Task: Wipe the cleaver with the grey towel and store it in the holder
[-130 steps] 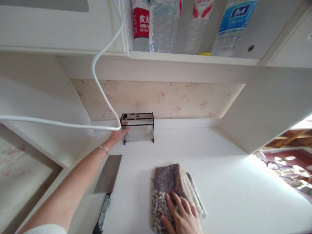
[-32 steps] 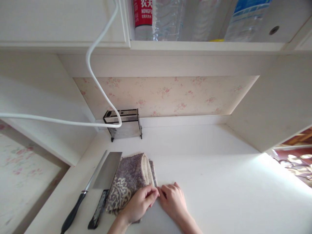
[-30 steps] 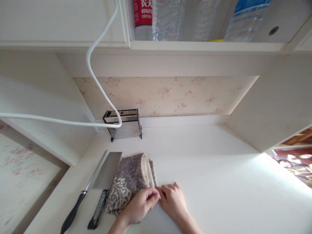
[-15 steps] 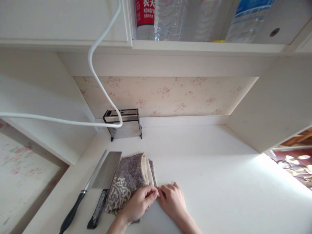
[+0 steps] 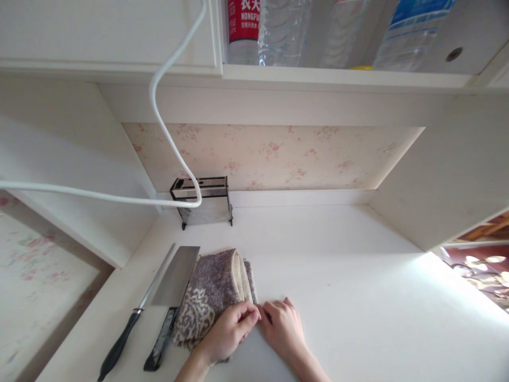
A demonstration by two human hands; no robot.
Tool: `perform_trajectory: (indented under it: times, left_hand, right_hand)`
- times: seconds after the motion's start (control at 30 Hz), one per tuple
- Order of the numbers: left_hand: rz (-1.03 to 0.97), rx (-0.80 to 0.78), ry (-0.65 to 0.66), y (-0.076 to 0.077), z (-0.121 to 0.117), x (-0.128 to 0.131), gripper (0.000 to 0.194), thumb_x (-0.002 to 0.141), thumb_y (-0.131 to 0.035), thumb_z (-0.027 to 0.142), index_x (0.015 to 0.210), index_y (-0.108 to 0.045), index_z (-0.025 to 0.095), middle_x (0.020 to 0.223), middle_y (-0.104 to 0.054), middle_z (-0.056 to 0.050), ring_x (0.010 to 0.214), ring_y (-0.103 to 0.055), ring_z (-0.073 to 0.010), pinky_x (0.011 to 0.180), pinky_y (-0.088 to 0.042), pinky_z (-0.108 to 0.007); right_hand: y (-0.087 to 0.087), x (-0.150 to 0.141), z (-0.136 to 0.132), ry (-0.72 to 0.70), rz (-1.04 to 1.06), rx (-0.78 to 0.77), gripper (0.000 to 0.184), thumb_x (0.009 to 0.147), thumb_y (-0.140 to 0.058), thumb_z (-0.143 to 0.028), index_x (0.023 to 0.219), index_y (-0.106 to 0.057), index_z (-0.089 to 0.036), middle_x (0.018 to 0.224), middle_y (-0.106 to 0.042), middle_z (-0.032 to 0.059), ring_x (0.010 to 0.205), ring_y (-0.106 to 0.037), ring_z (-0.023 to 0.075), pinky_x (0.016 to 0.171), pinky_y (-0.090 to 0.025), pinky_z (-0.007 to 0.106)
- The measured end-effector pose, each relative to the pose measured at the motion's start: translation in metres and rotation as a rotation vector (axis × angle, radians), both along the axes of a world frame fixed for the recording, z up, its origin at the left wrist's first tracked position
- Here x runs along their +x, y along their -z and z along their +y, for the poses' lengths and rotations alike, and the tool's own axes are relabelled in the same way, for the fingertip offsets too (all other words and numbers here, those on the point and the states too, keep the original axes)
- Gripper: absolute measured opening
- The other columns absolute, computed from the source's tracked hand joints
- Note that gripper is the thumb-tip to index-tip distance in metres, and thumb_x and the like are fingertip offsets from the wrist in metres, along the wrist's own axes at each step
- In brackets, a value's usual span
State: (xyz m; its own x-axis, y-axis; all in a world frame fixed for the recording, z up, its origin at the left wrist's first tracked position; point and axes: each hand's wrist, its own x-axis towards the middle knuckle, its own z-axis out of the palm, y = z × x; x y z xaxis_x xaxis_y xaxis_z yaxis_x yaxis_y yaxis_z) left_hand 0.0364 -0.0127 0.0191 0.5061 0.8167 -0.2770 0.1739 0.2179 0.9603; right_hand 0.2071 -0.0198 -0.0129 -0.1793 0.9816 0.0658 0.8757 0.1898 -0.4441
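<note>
My left hand [image 5: 229, 330] rests with curled fingers over the lower right corner of a folded brown-grey cloth [image 5: 214, 278] with a cream pattern. My right hand [image 5: 281, 324] lies curled on the white counter just right of it, the two hands touching or nearly so. Neither hand shows anything in it. Left of the cloth, and touching its edge or nearly so, lies a cleaver [image 5: 175, 278] with a dark, worn handle. Beyond that is a sharpening steel [image 5: 123, 337] with a black handle. A knife block [image 5: 204, 199] with a slotted top stands at the back left.
A white cable [image 5: 161, 114] hangs in front of the cabinet and passes before the knife block. Several plastic bottles [image 5: 282, 37] stand on the shelf above. White side panels [image 5: 445, 175] flank the counter [image 5: 342, 286].
Since the oldest frame, my left hand has left the knife block, which sits further left. The cloth has moved left beside the cleaver. Over the last second my hands stay still; the view shifts slightly.
</note>
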Motion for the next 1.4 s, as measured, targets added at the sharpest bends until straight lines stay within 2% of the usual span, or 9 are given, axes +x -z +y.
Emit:
perform_trajectory:
  times: [0.5, 0.7, 1.4]
  left_hand:
    - [-0.021, 0.000, -0.021, 0.001, 0.000, 0.002, 0.043, 0.089, -0.047, 0.055, 0.091, -0.058, 0.013, 0.059, -0.040, 0.005, 0.054, -0.035, -0.0089, 0.051, -0.028, -0.022]
    - [-0.036, -0.007, -0.027, 0.006, -0.001, 0.002, 0.042, 0.089, -0.048, 0.054, 0.089, -0.057, 0.013, 0.058, -0.039, 0.006, 0.053, -0.033, -0.0084, 0.050, -0.026, -0.022]
    - [-0.077, -0.026, -0.057, 0.011, -0.003, 0.003, 0.040, 0.089, -0.048, 0.054, 0.085, -0.055, 0.015, 0.058, -0.037, 0.006, 0.053, -0.031, -0.0080, 0.048, -0.025, -0.021]
  right_hand:
    - [-0.004, -0.001, 0.001, -0.003, -0.031, -0.009, 0.032, 0.094, -0.046, -0.027, 0.066, -0.060, -0.022, 0.067, -0.067, -0.0022, 0.066, -0.060, 0.0131, 0.081, -0.029, 0.029]
    - [-0.007, -0.001, 0.001, -0.001, -0.038, -0.015, 0.031, 0.094, -0.047, -0.028, 0.067, -0.062, -0.022, 0.067, -0.067, -0.0024, 0.066, -0.061, 0.0134, 0.079, -0.029, 0.029]
    - [-0.004, -0.001, 0.001, -0.008, -0.040, -0.010, 0.031, 0.094, -0.047, -0.027, 0.068, -0.061, -0.022, 0.067, -0.067, -0.0022, 0.067, -0.061, 0.0134, 0.078, -0.029, 0.029]
